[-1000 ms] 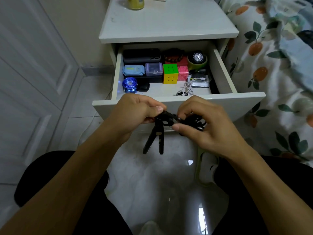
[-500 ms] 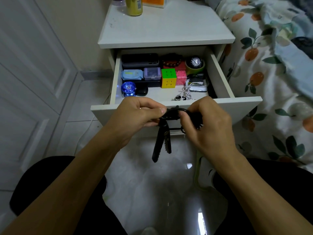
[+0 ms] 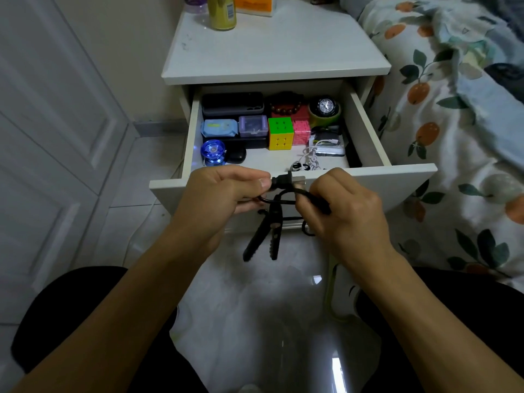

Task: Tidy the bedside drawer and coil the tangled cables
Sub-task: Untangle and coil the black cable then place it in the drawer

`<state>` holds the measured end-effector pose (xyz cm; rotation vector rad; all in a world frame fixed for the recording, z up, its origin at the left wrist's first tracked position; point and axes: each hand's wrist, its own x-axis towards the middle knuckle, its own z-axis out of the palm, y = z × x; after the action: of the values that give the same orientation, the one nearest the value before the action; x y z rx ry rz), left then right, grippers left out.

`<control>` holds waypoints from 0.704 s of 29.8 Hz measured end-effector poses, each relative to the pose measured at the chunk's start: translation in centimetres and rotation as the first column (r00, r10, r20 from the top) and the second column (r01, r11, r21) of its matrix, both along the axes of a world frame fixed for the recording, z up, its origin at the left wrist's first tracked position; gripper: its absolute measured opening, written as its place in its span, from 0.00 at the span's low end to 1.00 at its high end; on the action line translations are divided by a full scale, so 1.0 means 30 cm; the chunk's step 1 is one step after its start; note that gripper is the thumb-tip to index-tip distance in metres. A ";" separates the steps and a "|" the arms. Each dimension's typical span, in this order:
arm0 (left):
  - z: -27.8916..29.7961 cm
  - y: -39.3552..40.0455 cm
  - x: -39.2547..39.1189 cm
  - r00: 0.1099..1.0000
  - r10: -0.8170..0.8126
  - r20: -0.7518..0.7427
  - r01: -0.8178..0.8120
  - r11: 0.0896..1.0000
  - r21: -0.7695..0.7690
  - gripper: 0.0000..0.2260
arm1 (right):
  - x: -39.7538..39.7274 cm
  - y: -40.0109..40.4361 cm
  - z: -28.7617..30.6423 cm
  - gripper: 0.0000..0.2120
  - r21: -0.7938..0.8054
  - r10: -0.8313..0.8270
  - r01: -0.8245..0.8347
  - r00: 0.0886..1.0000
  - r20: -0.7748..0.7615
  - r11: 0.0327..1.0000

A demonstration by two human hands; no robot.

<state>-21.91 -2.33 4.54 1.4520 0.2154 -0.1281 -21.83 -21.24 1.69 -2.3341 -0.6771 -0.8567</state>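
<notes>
Change: both hands sit slightly higher against the drawer front than half a second ago, and the black cable's plug now pokes up between them where it was tucked under the fingers before.
Left hand [image 3: 224,194]: fingers curled, thumb and forefinger pinching the black cable [image 3: 286,191] at its plug end.
Right hand [image 3: 344,207]: fingers curled round the other stretch of the same cable, close beside the left-hand pinch; the two hands nearly touch.
Cable: a small loop hangs just under the pinch, in front of the drawer front [image 3: 397,182], outside the drawer.
Below the grip: two black strap-like tails [image 3: 266,236] dangle from the loop; whether they belong to the cable or to a tie, I cannot tell.
Beyond the grip: the open drawer holds a white cable [image 3: 312,156] in a tangle nearest the hands, a colour cube [image 3: 280,133] further in, a blue yo-yo [image 3: 213,152] off to the left-hand side.
Farthest from the grip: a watch [image 3: 326,106] and a dark case [image 3: 232,104] at the drawer's back.
</notes>
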 end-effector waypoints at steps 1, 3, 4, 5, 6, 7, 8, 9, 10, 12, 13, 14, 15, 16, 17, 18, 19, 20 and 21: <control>0.002 0.002 -0.001 1.000 -0.001 0.011 0.001 1.000 -0.009 0.08 | 0.002 -0.001 0.001 0.11 0.013 0.009 -0.009 1.000 -0.023 1.000; 0.003 0.006 -0.001 1.000 -0.013 0.011 0.013 1.000 0.004 0.06 | 0.003 0.000 0.009 0.11 0.116 0.039 -0.022 0.989 -0.145 0.993; 0.002 0.005 0.001 1.000 -0.018 0.004 0.018 1.000 0.016 0.04 | 0.002 -0.003 0.016 0.12 0.214 0.068 -0.016 0.969 -0.239 0.977; 0.002 0.011 0.001 1.000 -0.014 -0.002 0.015 0.999 0.028 0.04 | 0.000 -0.001 0.024 0.13 0.327 0.119 0.001 0.930 -0.348 0.945; 0.001 0.011 0.003 1.000 -0.014 -0.009 0.014 0.999 0.035 0.04 | -0.003 -0.007 0.031 0.13 0.425 0.179 0.034 0.874 -0.452 0.905; -0.001 0.016 0.004 1.000 -0.011 -0.013 0.011 0.999 0.036 0.05 | -0.004 -0.011 0.039 0.14 0.486 0.238 0.068 0.806 -0.541 0.872; -0.002 0.017 0.005 1.000 -0.013 -0.014 0.013 0.999 0.031 0.06 | -0.002 -0.019 0.044 0.14 0.519 0.287 0.103 0.735 -0.614 0.848; -0.004 0.022 0.001 1.000 -0.009 -0.011 0.009 1.000 0.022 0.06 | -0.001 -0.022 0.048 0.14 0.536 0.332 0.135 0.652 -0.681 0.834; -0.006 0.026 -0.001 1.000 -0.006 -0.007 0.006 1.000 0.012 0.06 | 0.002 -0.023 0.048 0.14 0.547 0.375 0.171 0.561 -0.738 0.820; -0.009 0.031 -0.007 1.000 0.005 0.003 -0.005 1.000 -0.001 0.07 | 0.007 -0.023 0.045 0.14 0.547 0.438 0.242 0.386 -0.812 0.801; -0.011 0.032 -0.010 1.000 0.008 0.007 -0.008 1.000 0.009 0.07 | 0.008 -0.022 0.045 0.14 0.551 0.464 0.279 0.322 -0.825 0.787; -0.013 0.037 -0.012 1.000 0.005 0.010 -0.006 0.999 0.044 0.09 | 0.012 -0.021 0.043 0.12 0.563 0.494 0.316 0.275 -0.825 0.764; -0.015 0.039 -0.014 1.000 -0.017 0.011 0.016 0.994 0.107 0.10 | 0.013 -0.024 0.043 0.12 0.581 0.528 0.350 0.242 -0.814 0.735; -0.016 0.043 -0.019 0.998 -0.055 0.008 0.052 0.981 0.185 0.11 | 0.014 -0.027 0.042 0.11 0.601 0.561 0.365 0.220 -0.798 0.711; -0.017 0.048 -0.021 0.995 -0.102 0.001 0.098 0.963 0.251 0.12 | 0.017 -0.030 0.044 0.10 0.619 0.587 0.360 0.207 -0.782 0.698; -0.017 0.054 -0.026 0.988 -0.153 -0.013 0.150 0.943 0.298 0.12 | 0.014 -0.035 0.042 0.08 0.638 0.609 0.338 0.201 -0.767 0.692; -0.016 0.058 -0.026 0.979 -0.202 -0.032 0.201 0.922 0.331 0.12 | 0.015 -0.039 0.042 0.06 0.655 0.625 0.306 0.201 -0.754 0.691; -0.017 0.062 -0.029 0.968 -0.244 -0.055 0.247 0.898 0.363 0.12 | 0.013 -0.044 0.040 0.06 0.657 0.623 0.264 0.211 -0.753 0.706; -0.022 0.062 -0.032 0.958 -0.278 -0.075 0.284 0.866 0.412 0.11 | 0.010 -0.048 0.041 0.07 0.644 0.604 0.206 0.225 -0.764 0.737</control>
<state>-22.87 -0.48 3.86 1.9103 0.0378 -0.3471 -21.53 -22.67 2.93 -1.5248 -0.0571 0.5745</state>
